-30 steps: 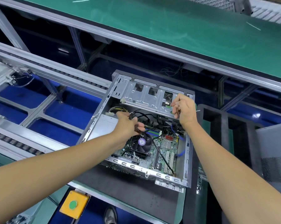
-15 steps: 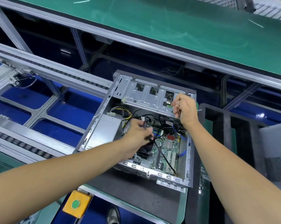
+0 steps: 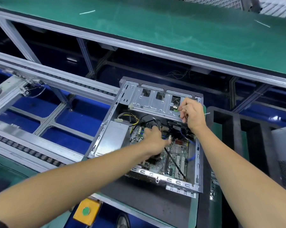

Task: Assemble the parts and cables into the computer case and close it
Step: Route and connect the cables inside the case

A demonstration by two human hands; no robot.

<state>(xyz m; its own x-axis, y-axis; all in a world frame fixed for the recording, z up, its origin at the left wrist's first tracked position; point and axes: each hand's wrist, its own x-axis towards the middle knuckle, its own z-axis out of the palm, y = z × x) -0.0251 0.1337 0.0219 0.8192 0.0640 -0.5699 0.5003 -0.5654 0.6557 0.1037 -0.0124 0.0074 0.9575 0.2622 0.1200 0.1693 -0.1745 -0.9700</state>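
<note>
Black cables (image 3: pixel 157 125) under left fingers (image 3: pixel 153 129)

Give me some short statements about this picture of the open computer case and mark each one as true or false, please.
1. The side of the computer case is closed with its panel. False: it is open and the motherboard shows.
2. The left hand reaches down inside the case among the cables. True.
3. The right hand rests on the green mat. False: it is at the metal drive bracket, at the case's far end.
4. A yellow box with a green button sits below the case. True.
5. A black cable runs across the motherboard. True.
</note>
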